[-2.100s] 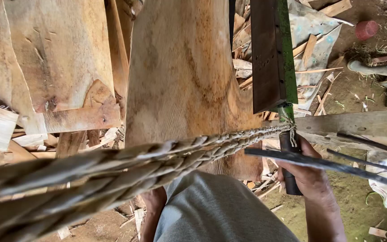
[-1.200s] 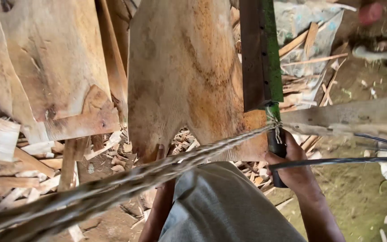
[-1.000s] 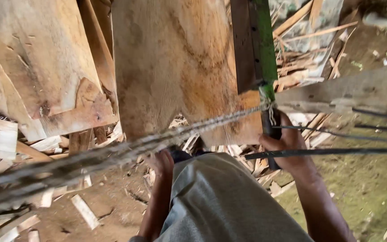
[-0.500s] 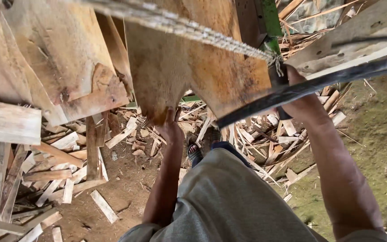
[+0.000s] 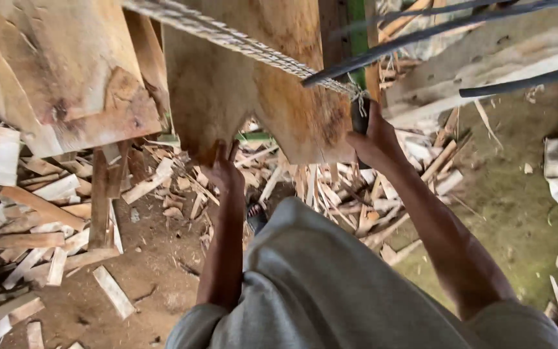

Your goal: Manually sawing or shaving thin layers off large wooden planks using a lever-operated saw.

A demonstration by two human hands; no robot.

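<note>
**Head view: slab and saw handle**

Our left hand pinches the lower edge of the upright wooden slab. Right of the slab, our right hand has its fingers wrapped around a dark handle. Offcuts lie beneath the slab.

Single head view, looks steeply down, close over arms, wood plank, littered ground.
</note>
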